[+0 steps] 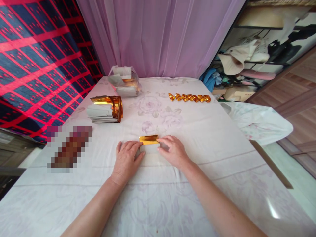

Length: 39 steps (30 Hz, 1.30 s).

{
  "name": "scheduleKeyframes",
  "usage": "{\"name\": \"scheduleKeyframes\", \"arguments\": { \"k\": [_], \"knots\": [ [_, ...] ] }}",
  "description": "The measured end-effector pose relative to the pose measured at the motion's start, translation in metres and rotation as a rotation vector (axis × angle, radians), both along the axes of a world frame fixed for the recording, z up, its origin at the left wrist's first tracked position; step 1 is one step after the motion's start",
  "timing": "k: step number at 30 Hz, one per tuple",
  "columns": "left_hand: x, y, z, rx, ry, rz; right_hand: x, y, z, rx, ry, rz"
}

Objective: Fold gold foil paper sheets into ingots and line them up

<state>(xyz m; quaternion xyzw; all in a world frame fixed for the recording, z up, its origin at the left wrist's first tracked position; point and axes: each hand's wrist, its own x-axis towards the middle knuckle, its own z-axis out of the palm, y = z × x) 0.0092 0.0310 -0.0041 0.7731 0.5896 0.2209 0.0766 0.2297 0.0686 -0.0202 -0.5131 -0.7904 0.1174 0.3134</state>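
Left hand (pixel 126 158) flat, palm down, fingers loosely spread, fingertips pressing left end of gold foil sheet (pixel 148 140). Right hand (pixel 172 150) half-curled, fingertips on sheet's right end; neither hand grips. Sheet at table centre between hands, long axis left-right, gold face up, shiny, rectangular, pale underside toward wearer. Stack of foil paper (pixel 105 110) far left; row of folded gold pieces (pixel 189 97) far right. Table (pixel 222 154) under white floral cloth. Lilac curtain (pixel 160 36) behind.
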Motion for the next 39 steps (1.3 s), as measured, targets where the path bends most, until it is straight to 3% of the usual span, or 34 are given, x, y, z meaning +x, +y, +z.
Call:
{"name": "scheduleKeyframes", "arguments": {
  "k": [8, 16, 28, 35, 39],
  "knots": [
    [-0.0002, -0.001, 0.0012, 0.007, -0.026, -0.012, -0.0002, -0.008, -0.0017, 0.11, 0.001, 0.047],
    [0.0006, -0.003, 0.0022, 0.042, -0.032, -0.016, 0.0004, -0.0078, 0.0038, 0.075, 0.068, 0.084],
    [-0.0001, -0.0032, 0.0018, 0.012, -0.032, -0.044, 0.0011, -0.0056, 0.0026, 0.057, 0.145, 0.054],
    [-0.0003, -0.0029, 0.0018, 0.021, -0.029, -0.053, 0.0027, -0.0017, -0.0046, 0.093, 0.068, -0.117],
    [-0.0003, -0.0032, 0.0019, 0.018, -0.018, -0.06, 0.003, -0.0011, -0.0036, 0.087, 0.069, -0.051]
  ]
}}
